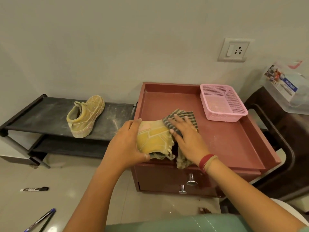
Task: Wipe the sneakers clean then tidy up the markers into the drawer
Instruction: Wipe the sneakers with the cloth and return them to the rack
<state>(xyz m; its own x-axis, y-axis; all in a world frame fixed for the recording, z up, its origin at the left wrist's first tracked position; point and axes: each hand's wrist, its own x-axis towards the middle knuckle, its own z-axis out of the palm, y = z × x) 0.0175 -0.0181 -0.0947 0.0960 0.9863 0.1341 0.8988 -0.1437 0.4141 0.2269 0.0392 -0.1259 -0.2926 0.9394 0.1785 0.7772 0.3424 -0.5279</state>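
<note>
Right hand, fingers spread flat, is pressing cloth onto sneaker; left hand is gripping it on tabletop. Wiping underway. Next, probably: 2nd sneaker, sitting on rack. Markers lying on floor.

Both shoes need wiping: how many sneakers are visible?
2. The far sneaker stands on the black rack; the near sneaker lies on the red cabinet, gripped by the left hand, the right hand pressing a cloth on it.
</note>
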